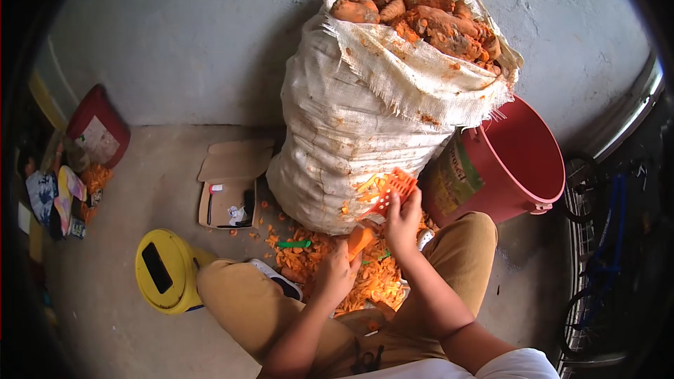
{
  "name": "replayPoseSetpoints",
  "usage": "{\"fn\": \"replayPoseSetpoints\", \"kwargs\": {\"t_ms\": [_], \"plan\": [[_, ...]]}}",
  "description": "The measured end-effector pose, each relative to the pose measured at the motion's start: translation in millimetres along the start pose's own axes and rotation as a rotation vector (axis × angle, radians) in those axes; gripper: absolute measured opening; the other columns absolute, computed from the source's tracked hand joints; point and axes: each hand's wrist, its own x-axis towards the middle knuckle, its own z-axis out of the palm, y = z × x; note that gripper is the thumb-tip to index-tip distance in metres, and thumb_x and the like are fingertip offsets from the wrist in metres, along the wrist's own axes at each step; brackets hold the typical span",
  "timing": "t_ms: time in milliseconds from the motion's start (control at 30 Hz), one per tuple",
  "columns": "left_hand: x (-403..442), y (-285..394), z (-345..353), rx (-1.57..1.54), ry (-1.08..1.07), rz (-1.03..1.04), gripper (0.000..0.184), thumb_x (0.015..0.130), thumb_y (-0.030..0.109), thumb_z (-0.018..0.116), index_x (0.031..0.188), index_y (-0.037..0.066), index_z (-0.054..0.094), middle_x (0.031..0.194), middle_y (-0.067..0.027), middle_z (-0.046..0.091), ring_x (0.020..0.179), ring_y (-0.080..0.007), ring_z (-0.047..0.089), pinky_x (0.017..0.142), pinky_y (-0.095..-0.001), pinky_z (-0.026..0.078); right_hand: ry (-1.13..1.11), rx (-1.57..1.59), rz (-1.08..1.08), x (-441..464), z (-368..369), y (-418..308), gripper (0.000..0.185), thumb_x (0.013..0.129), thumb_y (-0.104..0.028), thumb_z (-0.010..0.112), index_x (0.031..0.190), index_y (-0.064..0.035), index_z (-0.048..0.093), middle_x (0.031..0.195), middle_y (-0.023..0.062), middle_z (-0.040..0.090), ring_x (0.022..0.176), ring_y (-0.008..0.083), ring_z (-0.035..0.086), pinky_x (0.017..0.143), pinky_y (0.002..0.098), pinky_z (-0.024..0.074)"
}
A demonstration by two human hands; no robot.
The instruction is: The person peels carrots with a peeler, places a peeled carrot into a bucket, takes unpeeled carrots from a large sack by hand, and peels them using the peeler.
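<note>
My left hand [337, 271] is closed around a peeled carrot [360, 241], its bright orange end pointing up and right. My right hand [403, 226] grips an orange-red plastic grater [399, 184] with small holes, raised in front of the sack; its lower part is partly hidden. The two hands are apart. Orange shavings [379, 284] lie heaped on the floor between my legs, below both hands. Close to my left hand, a green-handled tool [293, 244] rests on the heap. A large white woven sack [337, 126] stands ahead, topped with unpeeled carrots [449, 31].
A red bucket [537, 161] leans beside the sack on the right. To the left are an open cardboard box [235, 158] with small items and a yellow lidded bucket [146, 270] with a phone [156, 267] on top. Dark metal frames [604, 260] line the right edge.
</note>
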Motion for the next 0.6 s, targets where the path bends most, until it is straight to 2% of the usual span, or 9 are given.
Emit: {"fn": "replayPoseSetpoints", "kwargs": {"t_ms": [33, 67, 100, 133, 233, 367, 433, 533, 600], "plan": [[-3, -7, 2, -0.025, 0.031, 0.025, 0.019, 0.079, 0.013, 0.053, 0.089, -0.002, 0.046, 0.074, -0.0198, 0.054, 0.071, -0.0366, 0.054, 0.060, -0.0393, 0.043, 0.181, -0.019, -0.185, 19, -1, 1, 0.018, 0.084, -0.011, 0.047, 0.096, 0.0023, 0.041, 0.078, 0.0101, 0.052, 0.061, 0.0145, 0.049, 0.053, 0.0286, 0.0420], [-9, -19, 7, -0.048, 0.060, 0.049, 0.019, 0.079, 0.012, 0.053, 0.089, -0.002, 0.046, 0.073, -0.0196, 0.054, 0.070, -0.0360, 0.054, 0.060, -0.0389, 0.043, 0.206, 0.189, 0.135, 38, -20, 0, 0.018, 0.084, -0.011, 0.046, 0.095, 0.0031, 0.041, 0.085, 0.0099, 0.053, 0.064, 0.0157, 0.050, 0.059, 0.0277, 0.0432], [-13, -27, 8, -0.068, 0.086, 0.076, 0.019, 0.079, 0.012, 0.053, 0.090, -0.002, 0.046, 0.072, -0.0193, 0.053, 0.069, -0.0355, 0.054, 0.060, -0.0384, 0.043, 0.296, 0.273, 0.199, 61, -36, 42, 0.017, 0.085, -0.010, 0.045, 0.095, 0.0028, 0.041, 0.084, 0.0093, 0.053, 0.066, 0.0139, 0.052, 0.059, 0.0254, 0.0436], [-12, -28, 4, -0.073, 0.081, 0.044, 0.020, 0.079, 0.013, 0.053, 0.089, -0.002, 0.046, 0.072, -0.0191, 0.053, 0.068, -0.0350, 0.054, 0.060, -0.0381, 0.043, 0.327, 0.130, 0.164, 77, -48, 36, 0.015, 0.085, -0.010, 0.045, 0.094, 0.0020, 0.042, 0.086, 0.0082, 0.053, 0.068, 0.0123, 0.052, 0.058, 0.0239, 0.0436], [-7, -17, 0, -0.101, 0.057, -0.017, 0.020, 0.079, 0.013, 0.054, 0.088, -0.002, 0.046, 0.072, -0.0186, 0.053, 0.067, -0.0343, 0.054, 0.060, -0.0374, 0.043, 0.077, 0.287, 0.106, 62, -40, -18, 0.013, 0.086, -0.011, 0.045, 0.096, -0.0017, 0.044, 0.080, 0.0031, 0.051, 0.065, 0.0063, 0.046, 0.057, 0.0203, 0.0412], [-4, -14, 9, -0.130, 0.083, 0.062, 0.020, 0.079, 0.015, 0.054, 0.088, -0.002, 0.048, 0.075, -0.0178, 0.054, 0.068, -0.0334, 0.054, 0.061, -0.0364, 0.042, -0.316, 0.124, 0.098, -11, -15, -28, 0.025, 0.085, -0.008, 0.046, 0.108, 0.0006, 0.041, 0.089, 0.0056, 0.050, 0.076, 0.0085, 0.046, 0.065, 0.0216, 0.0407], [-7, -6, 1, -0.172, 0.018, 0.010, 0.020, 0.079, 0.015, 0.054, 0.089, -0.002, 0.048, 0.077, -0.0175, 0.055, 0.070, -0.0322, 0.054, 0.062, -0.0356, 0.042, -0.180, 0.171, 0.037, 1, -9, -23, 0.027, 0.085, -0.007, 0.047, 0.109, 0.0017, 0.038, 0.092, 0.0073, 0.049, 0.081, 0.0096, 0.046, 0.068, 0.0224, 0.0406], [-12, -14, 2, -0.290, -0.019, -0.024, 0.021, 0.079, 0.015, 0.054, 0.091, -0.002, 0.049, 0.079, -0.0169, 0.055, 0.072, -0.0300, 0.054, 0.064, -0.0346, 0.042, 0.171, 0.403, 0.293, 60, -29, 6, 0.014, 0.086, -0.011, 0.045, 0.090, 0.0018, 0.041, 0.079, 0.0075, 0.053, 0.066, 0.0088, 0.051, 0.054, 0.0219, 0.0435], [-10, -9, -2, -0.253, -0.032, -0.058, 0.020, 0.079, 0.014, 0.054, 0.091, -0.002, 0.049, 0.079, -0.0163, 0.055, 0.072, -0.0286, 0.054, 0.065, -0.0335, 0.042, 0.123, 0.289, 0.181, 67, -37, 5, 0.016, 0.086, -0.011, 0.046, 0.094, 0.0014, 0.042, 0.079, 0.0061, 0.052, 0.066, 0.0072, 0.049, 0.054, 0.0205, 0.0424]]}}
